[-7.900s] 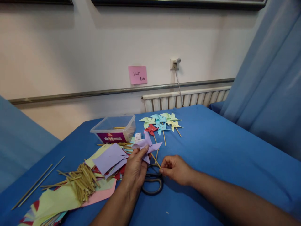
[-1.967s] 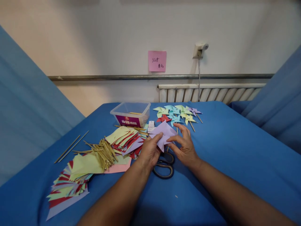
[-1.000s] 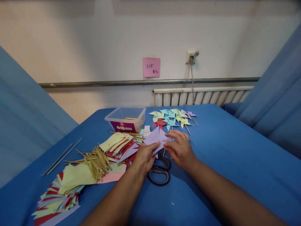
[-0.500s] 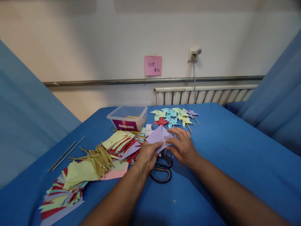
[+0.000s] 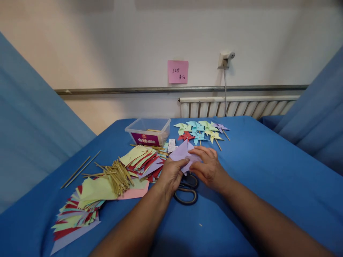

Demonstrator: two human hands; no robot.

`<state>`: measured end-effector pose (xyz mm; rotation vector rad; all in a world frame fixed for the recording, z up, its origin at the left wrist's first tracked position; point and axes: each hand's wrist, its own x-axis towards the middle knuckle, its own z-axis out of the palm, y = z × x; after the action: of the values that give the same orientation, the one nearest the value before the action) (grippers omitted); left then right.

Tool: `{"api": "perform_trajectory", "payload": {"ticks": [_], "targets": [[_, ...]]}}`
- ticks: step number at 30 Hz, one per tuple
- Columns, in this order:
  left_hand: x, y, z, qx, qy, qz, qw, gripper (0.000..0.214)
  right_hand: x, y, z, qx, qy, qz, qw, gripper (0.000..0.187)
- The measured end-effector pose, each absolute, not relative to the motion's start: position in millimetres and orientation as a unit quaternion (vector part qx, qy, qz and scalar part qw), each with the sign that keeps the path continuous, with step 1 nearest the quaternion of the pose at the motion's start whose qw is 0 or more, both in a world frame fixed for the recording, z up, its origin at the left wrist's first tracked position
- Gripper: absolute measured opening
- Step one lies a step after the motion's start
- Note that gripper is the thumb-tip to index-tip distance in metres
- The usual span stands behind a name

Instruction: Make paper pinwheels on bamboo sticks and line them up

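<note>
A purple paper square (image 5: 180, 151) with cuts running in from its edges is held over the middle of the table. My left hand (image 5: 173, 173) pinches it from the lower left, thumb on top near the centre. On its right side, my right hand (image 5: 207, 164) has its fingers closed on the paper, which looks bent there; the fingertips partly hide it. Beneath the hands lie scissors (image 5: 187, 196) with black handles, their blades hidden. Just beyond, several finished paper pinwheels (image 5: 198, 137) in green, blue, red, yellow and purple lie on sticks.
A clear plastic box (image 5: 148, 132) with sticks in it stands at the back. Cut papers (image 5: 139, 157) and a fanned paper stack (image 5: 77, 214) lie left, with a bundle of sticks (image 5: 118, 178) between. Two longer rods (image 5: 80, 171) lie further left on the blue cloth (image 5: 254, 171).
My right fingers have moved in closer over the paper's right side, which is now more covered and bent. My left hand keeps its pinch. The view has shifted slightly.
</note>
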<state>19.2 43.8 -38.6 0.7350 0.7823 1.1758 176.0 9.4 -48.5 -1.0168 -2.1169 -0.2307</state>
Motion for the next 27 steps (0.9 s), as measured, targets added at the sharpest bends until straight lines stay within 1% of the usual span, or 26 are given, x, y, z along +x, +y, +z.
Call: {"api": "perform_trajectory", "payload": {"ticks": [8,16,19,27], "targets": [[22,40,-35,0.349,0.344,0.531,0.692,0.043,172,11,-57,-0.443,-0.762,0.018,0.471,0.004],[28,31,-26,0.323,0.342,0.494,0.731,0.030,172,13,-58,-0.488,-0.665,0.119,0.553,0.012],[28,31,-25,0.330,0.345,0.479,0.737,0.025,172,14,-57,-0.495,-0.640,0.134,0.572,0.013],[28,30,-26,0.355,0.366,0.464,0.724,0.021,171,17,-61,-0.508,-0.585,0.155,0.613,0.016]]}}
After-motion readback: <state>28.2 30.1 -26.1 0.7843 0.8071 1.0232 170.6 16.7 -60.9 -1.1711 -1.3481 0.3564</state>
